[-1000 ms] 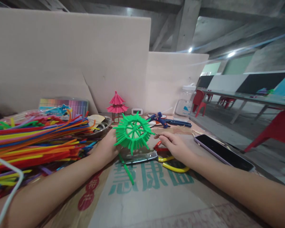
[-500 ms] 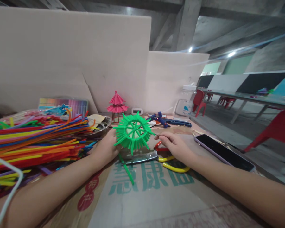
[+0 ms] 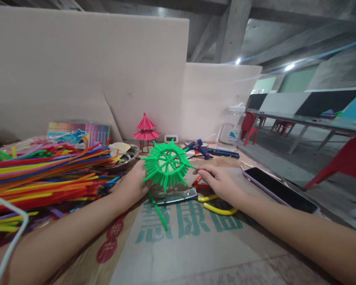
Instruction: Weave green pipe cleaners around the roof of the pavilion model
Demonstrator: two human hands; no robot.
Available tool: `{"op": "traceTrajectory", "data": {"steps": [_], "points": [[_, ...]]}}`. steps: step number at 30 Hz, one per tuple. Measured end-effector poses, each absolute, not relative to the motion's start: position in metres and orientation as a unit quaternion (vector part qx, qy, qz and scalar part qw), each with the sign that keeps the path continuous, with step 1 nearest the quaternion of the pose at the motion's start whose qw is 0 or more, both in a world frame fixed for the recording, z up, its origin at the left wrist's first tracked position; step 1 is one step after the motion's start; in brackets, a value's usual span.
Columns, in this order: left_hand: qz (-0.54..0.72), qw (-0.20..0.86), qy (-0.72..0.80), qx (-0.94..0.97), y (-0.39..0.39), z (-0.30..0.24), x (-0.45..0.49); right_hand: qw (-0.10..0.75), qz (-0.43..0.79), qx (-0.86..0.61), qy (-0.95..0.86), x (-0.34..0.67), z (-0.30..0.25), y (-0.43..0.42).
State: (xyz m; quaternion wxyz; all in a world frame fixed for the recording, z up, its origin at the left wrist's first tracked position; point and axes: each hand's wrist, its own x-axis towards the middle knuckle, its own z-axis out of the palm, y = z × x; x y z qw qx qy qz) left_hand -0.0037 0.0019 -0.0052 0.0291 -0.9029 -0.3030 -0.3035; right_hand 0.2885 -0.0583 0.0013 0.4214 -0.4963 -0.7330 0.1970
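Note:
A round green pipe-cleaner piece [image 3: 182, 169], with spokes inside a ring and a fringe of short stems, is held up at the centre. My left hand [image 3: 135, 180] grips it from the left, its fingers mostly hidden behind it. At the piece's right edge, my right hand [image 3: 212, 176] is closed in a pinch on a thin dark piece that reaches the green fringe. Scissors [image 3: 182, 195] with red and yellow handles lie on the table just below, partly behind the right hand. A loose green pipe cleaner [image 3: 159, 213] crosses near the blades.
Bundles of coloured pipe cleaners [image 3: 47, 170] cover the left, beside a metal bowl [image 3: 132, 156] and a marker set [image 3: 97, 132]. Behind stand a pink pagoda [image 3: 145, 128], blue glue gun [image 3: 200, 147], pliers [image 3: 224, 153] and clear bottle [image 3: 230, 130]. A phone [image 3: 280, 190] lies right.
Almost nothing differs. Both hands hold their positions, and the green piece stays in place with at most a slight turn.

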Motion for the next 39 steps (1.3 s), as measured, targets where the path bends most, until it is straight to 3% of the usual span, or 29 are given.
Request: {"op": "traceTrajectory", "data": {"steps": [39], "points": [[-0.298,0.045,-0.294,-0.907,0.0013,-0.0047,-0.0031,0.429,0.203,-0.498,-0.726,0.2896,0.0018,-0.0569]]}}
